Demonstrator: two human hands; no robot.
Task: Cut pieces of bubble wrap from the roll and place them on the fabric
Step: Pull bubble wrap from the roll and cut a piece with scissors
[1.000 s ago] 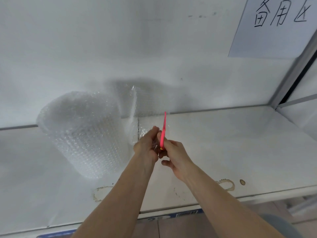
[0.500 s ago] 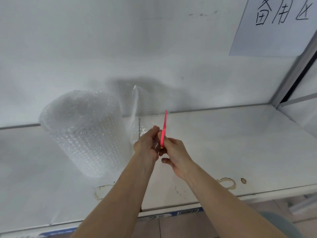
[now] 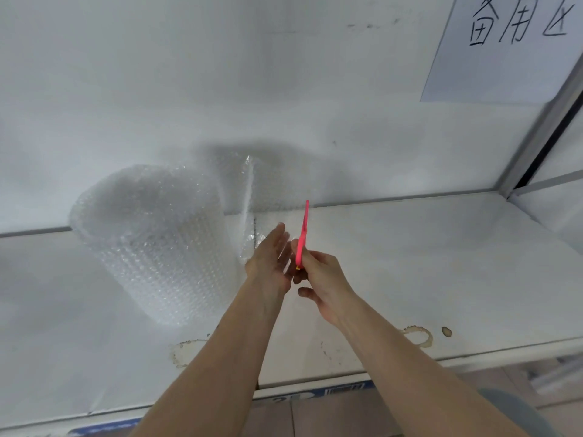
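Note:
A big roll of clear bubble wrap [image 3: 151, 244] stands upright on the white fabric-covered shelf [image 3: 410, 263], left of centre. Its loose end [image 3: 247, 197] sticks out to the right, standing on edge towards the back wall. My right hand [image 3: 318, 279] grips a pink cutter [image 3: 303, 234], its blade pointing up and away, just right of the loose end. My left hand [image 3: 271, 263] is beside it with fingers stretched out flat, holding nothing that I can see.
A white back wall carries a paper sign with handwritten characters [image 3: 511, 42] at the upper right. A metal frame post [image 3: 542, 127] closes the shelf on the right. Brown ring stains [image 3: 416, 335] mark the shelf near its front edge.
My left hand was closed against the right hand and the cutter; now its fingers have opened and straightened. The cutter and the roll have stayed in place.

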